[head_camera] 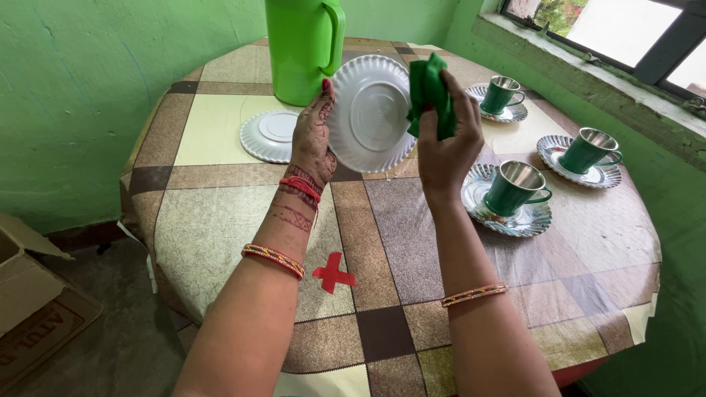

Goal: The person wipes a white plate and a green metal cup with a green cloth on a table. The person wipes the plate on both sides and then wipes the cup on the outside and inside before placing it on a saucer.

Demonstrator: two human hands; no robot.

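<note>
Left hand [312, 143] raised gripping plate [370, 114], right hand [445, 140] clutching cloth [430, 92]

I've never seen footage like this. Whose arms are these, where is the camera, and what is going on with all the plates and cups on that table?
There is no machine here: these are a person's own two bare arms, filmed by a camera worn on their head, looking down at a round table covered with a checked cloth.

The left hand holds a white ridged plate up on its edge. The right hand grips a bunched green cloth and presses it against the plate's rim.

On the table lie another white plate, a tall green jug behind it, and three green cups, each standing on a shiny saucer. A small red cross is stuck to the cloth near the person. A cardboard box sits on the floor to the left.
</note>
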